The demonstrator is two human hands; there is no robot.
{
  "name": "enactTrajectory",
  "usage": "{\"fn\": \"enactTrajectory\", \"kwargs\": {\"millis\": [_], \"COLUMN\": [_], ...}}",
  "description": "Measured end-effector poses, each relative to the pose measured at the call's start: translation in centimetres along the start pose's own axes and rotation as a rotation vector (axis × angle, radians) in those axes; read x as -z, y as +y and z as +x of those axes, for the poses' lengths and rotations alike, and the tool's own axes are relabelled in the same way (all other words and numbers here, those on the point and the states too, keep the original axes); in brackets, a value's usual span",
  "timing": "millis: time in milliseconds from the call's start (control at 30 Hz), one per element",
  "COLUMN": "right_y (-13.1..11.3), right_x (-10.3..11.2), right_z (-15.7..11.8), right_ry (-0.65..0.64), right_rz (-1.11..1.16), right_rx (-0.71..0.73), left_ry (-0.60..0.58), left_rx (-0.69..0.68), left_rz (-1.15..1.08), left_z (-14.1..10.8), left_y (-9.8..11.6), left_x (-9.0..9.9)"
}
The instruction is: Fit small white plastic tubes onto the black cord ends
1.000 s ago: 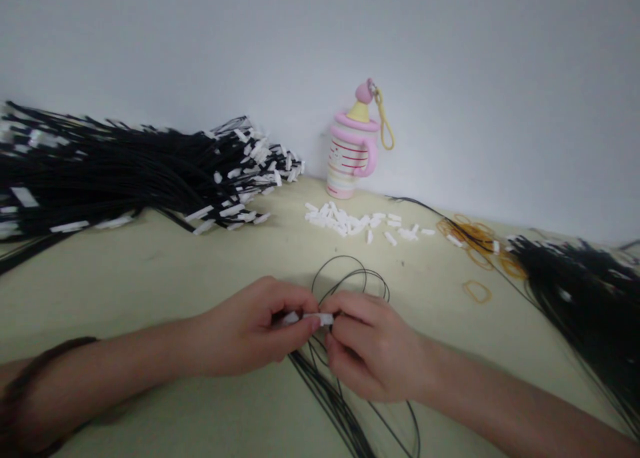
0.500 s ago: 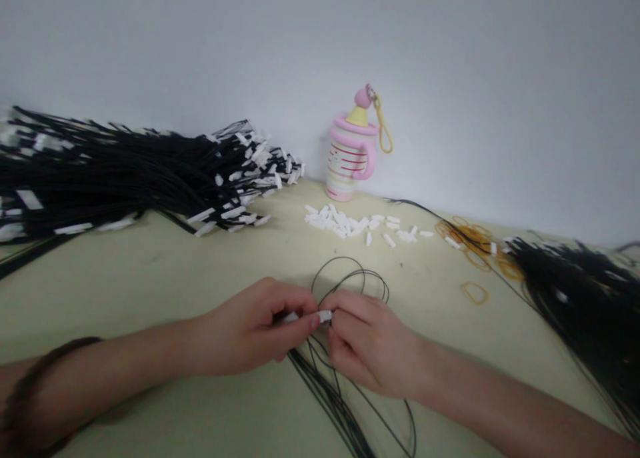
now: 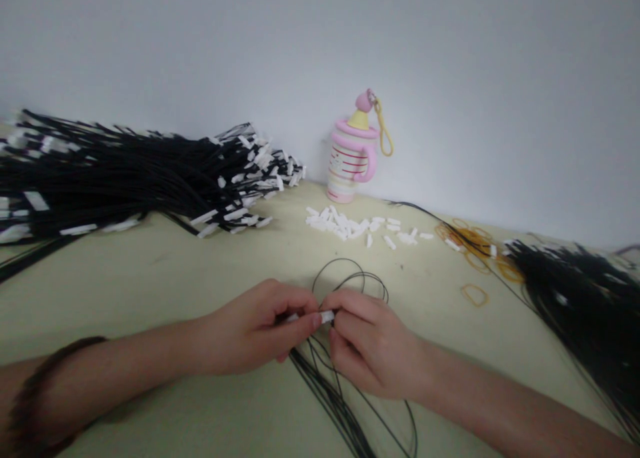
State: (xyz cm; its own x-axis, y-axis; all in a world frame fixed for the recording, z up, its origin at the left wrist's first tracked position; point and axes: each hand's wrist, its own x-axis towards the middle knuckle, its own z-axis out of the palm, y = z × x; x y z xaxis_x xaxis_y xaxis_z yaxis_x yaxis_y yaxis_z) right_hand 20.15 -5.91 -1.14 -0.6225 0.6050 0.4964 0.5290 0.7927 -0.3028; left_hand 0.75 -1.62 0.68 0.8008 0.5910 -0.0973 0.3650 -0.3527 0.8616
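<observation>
My left hand (image 3: pixel 250 326) and my right hand (image 3: pixel 373 345) meet in front of me, with their fingertips pinching a small white sleeve (image 3: pixel 327 317) from either side. Its middle is mostly hidden by my fingers. Thin black cords (image 3: pixel 331 390) run down from under my hands toward the near edge of the picture. Above my fingers, those cords form loose loops (image 3: pixel 350 275) on the pale yellow tabletop (image 3: pixel 150 278). A dark cord bracelet (image 3: pixel 47 385) circles my left wrist.
A pile of small white sleeves (image 3: pixel 353 227) lies ahead. Large bundles of white-tagged black cords (image 3: pixel 135 178) and black cords (image 3: pixel 575 305) lie left and right. Amber rubber bands (image 3: pixel 470 245) lie near a pink-and-cream bottle-shaped toy mug (image 3: pixel 351 165) by the wall (image 3: pixel 450 78).
The white sleeve shows less between my fingers than a second ago, and my hands have closed in around it. The whole view has shifted slightly, with the background sitting lower.
</observation>
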Motion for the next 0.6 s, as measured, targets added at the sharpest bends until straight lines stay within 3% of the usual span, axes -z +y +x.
{"fn": "enactTrajectory", "kwargs": {"millis": [600], "right_y": [-0.23], "right_x": [0.25], "right_z": [0.49], "right_ry": [-0.056], "right_rz": [-0.042], "right_rx": [-0.04], "left_ry": [0.001], "left_rx": [0.025], "left_rz": [0.018], "left_z": [-0.02], "left_y": [0.07], "left_x": [-0.07]}}
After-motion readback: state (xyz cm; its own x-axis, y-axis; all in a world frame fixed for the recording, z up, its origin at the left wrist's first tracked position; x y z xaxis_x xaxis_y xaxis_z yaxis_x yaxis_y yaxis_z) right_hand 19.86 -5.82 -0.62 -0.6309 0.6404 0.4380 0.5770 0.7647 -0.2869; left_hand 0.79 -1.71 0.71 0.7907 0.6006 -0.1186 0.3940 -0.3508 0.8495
